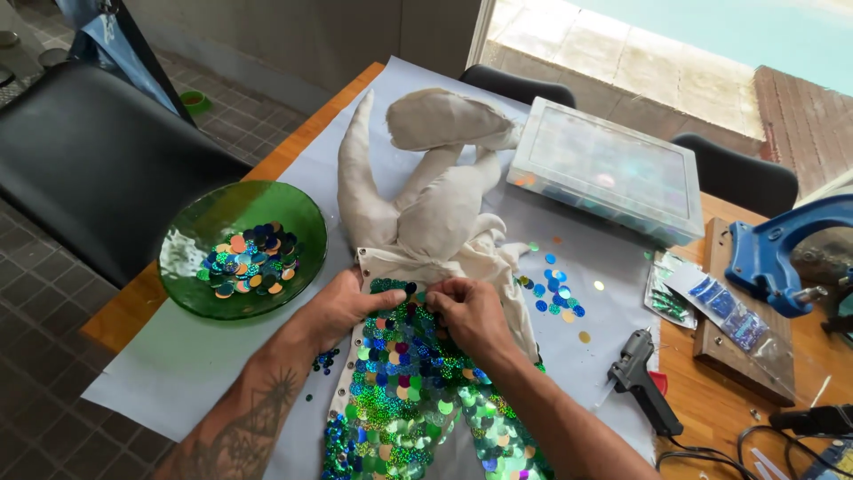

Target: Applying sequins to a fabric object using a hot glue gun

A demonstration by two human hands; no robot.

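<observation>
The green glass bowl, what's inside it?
The green glass bowl holds a heap of round shiny sequins in blue, green, orange and gold. They lie toward the middle, the rest of the bowl bare. Whatever lies beneath the top sequins is hidden.

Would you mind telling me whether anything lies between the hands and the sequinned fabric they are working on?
Nothing visible does: the left hand and right hand both rest directly on the sequinned fabric.

A wooden table (124, 311) stands on a grey tiled floor (35, 373), with black chairs (98, 160) around it. Daylight enters through a window (711, 44) overlooking a paved terrace.
</observation>
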